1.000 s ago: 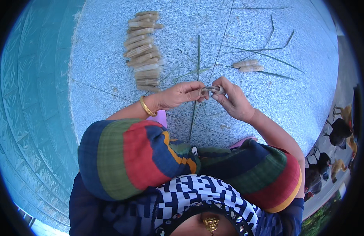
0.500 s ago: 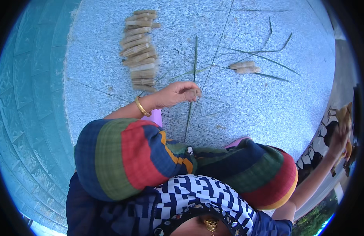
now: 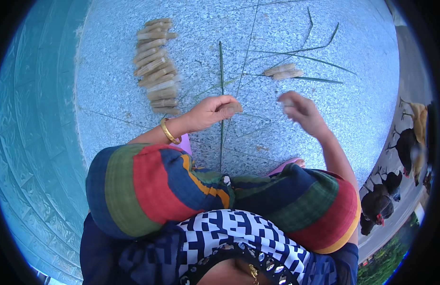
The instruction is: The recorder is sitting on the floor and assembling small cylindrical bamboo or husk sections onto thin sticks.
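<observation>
Green, long thin leaf strip (image 3: 221, 71) running straight away from body, pinched in closed left hand (image 3: 212, 111); right hand (image 3: 300, 110) just beside, fingers loosely curled, grip unclear.

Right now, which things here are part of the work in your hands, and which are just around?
In the work:
left hand, pinching a small tan piece
right hand
long green leaf strip
row of tan rolled pieces
two tan pieces

Just around:
chickens
gold bangle
speckled stone floor
</observation>
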Tool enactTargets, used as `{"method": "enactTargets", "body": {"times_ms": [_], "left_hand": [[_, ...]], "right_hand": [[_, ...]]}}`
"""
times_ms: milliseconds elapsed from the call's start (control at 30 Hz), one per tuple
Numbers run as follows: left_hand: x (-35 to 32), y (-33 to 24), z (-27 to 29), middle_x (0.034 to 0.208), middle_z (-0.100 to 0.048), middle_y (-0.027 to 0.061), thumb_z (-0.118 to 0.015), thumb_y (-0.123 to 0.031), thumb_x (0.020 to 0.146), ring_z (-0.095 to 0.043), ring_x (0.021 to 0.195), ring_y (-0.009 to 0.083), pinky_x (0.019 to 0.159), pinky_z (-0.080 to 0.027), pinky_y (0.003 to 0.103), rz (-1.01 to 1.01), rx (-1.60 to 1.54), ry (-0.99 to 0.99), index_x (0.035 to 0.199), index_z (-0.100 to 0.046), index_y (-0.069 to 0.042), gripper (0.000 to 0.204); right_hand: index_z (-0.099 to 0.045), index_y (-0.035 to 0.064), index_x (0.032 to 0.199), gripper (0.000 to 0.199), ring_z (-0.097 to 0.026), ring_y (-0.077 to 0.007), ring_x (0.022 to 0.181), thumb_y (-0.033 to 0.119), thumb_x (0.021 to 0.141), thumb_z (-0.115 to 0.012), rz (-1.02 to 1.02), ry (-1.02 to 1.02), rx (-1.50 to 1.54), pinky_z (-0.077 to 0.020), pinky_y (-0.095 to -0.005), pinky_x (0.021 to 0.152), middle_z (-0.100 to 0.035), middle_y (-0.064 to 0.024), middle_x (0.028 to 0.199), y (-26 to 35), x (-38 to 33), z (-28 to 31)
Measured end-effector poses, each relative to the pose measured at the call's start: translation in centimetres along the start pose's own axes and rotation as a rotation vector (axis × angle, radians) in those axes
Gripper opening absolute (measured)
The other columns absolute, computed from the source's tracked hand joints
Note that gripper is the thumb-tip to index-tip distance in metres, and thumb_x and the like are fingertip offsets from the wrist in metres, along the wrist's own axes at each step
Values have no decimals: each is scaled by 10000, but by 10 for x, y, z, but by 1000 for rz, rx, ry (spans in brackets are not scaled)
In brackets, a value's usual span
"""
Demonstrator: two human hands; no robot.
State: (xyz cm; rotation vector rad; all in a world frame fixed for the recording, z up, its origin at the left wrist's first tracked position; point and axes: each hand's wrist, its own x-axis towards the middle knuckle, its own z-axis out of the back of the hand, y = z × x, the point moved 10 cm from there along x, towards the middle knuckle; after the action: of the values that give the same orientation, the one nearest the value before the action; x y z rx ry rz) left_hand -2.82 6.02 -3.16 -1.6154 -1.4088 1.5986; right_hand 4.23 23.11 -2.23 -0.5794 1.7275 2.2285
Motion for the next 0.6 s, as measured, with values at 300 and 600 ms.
{"method": "enactTargets", "body": {"times_ms": [300,600], "left_hand": [[-9,-7,5,775,-482,-25,-493,-348,930,-418,707,57,632,-381,226,-77,212,-56,1064,-538,-27,351],[-11,-27,-4,670,-541,145,-495,-328,908,-557,630,295,569,-419,379,-188,493,-87,923,-547,-39,294]], "right_hand": [[-489,62,892,168,-589,-374,732,181,827,-589,310,61,-352,-458,-439,603,-587,-152,776,79,25,-65],[-478,53,877,189,-590,-341,611,162,802,-613,395,-3,-596,-456,-418,521,-582,-131,670,92,13,-70]]}}
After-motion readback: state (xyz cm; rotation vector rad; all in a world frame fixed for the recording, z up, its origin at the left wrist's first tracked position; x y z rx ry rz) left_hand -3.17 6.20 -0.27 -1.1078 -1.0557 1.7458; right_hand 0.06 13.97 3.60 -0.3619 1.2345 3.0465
